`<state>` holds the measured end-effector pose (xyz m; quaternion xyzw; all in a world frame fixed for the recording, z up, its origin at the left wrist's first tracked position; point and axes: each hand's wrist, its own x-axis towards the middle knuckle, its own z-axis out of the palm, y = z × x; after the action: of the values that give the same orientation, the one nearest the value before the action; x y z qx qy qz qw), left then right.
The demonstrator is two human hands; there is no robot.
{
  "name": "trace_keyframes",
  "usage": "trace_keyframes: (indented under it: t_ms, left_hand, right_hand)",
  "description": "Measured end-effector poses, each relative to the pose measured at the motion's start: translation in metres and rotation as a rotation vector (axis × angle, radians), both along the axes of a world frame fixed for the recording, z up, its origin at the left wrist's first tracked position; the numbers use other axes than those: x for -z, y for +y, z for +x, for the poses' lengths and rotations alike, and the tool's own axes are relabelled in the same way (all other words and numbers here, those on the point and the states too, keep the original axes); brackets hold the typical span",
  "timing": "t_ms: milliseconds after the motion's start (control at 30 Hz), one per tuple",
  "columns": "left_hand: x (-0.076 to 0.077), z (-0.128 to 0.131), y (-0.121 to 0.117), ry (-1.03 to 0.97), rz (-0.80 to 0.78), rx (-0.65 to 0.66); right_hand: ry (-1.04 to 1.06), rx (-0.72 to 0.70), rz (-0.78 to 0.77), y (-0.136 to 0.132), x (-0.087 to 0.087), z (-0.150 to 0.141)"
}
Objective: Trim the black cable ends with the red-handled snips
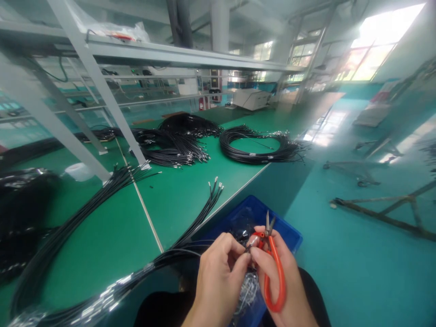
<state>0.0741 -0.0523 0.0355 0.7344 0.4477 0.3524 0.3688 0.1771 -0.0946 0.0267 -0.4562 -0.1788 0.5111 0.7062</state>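
Note:
My right hand (288,268) is closed around a pair of scissors with red handles (281,286), its short metal blades pointing up and slightly parted. Small red tubular pieces (260,235) show at the fingers of that hand. My left hand (220,268) is pinched, fingertips meeting those of the right on a small dark end, seemingly of a black cable (190,252) that passes behind the left hand. The exact piece between the fingertips is mostly hidden. Below both hands sits a blue bin (289,232) holding clear plastic bags and small silvery parts (248,293).
A green-topped table (98,231) carries a long bundle of black cables (44,254), a coiled bundle (252,157) and heaped cables (177,145). White shelf posts (98,86) rise from it. A metal frame (384,206) stands on the floor at right.

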Motion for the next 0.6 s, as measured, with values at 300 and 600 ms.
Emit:
trace_keyframes:
  t_ms: [300,600]
  left_hand:
    - [-0.001,-0.003,0.002,-0.067,-0.092,0.01]
    - [-0.009,-0.013,0.014,-0.308,-0.377,0.077]
  right_hand:
    - [-0.09,-0.015,-0.031,0.004,-0.003,-0.002]
    - [-0.254,-0.477,-0.124,-0.016,-0.012,0.034]
